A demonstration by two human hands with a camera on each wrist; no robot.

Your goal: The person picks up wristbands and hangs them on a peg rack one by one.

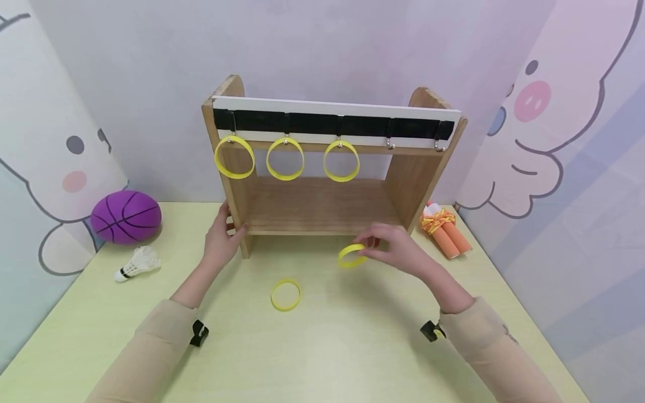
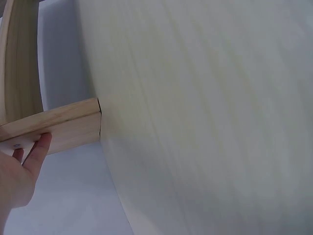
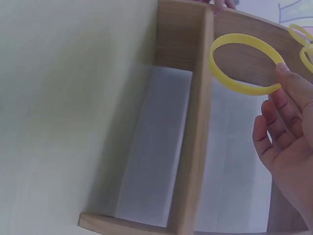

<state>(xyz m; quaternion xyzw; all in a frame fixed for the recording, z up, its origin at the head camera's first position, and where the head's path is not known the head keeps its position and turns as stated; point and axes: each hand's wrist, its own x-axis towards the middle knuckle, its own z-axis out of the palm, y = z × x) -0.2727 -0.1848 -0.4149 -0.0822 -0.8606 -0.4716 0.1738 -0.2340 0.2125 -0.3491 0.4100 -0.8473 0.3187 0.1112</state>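
Note:
A wooden shelf (image 1: 322,204) stands against the wall, with a row of metal hooks on its front bar. Yellow rings hang from three hooks: a left ring (image 1: 234,177), a middle ring (image 1: 285,178) and a right ring (image 1: 341,179). My right hand (image 1: 395,249) pinches another yellow ring (image 3: 230,85) between thumb and fingers, before the shelf's lower right front. One more yellow ring (image 1: 285,309) lies flat on the table. My left hand (image 1: 219,242) touches the shelf's left side panel (image 2: 73,133), its fingers extended on the outer face and its thumb near the front edge.
Left of the shelf sit a purple ball (image 1: 126,217) and a white shuttlecock (image 1: 138,263). Orange foam-like rolls (image 1: 450,235) lie to its right. Two right-hand hooks, an inner hook (image 1: 390,144) and an end hook (image 1: 440,148), carry nothing. Walls enclose the table (image 1: 322,358).

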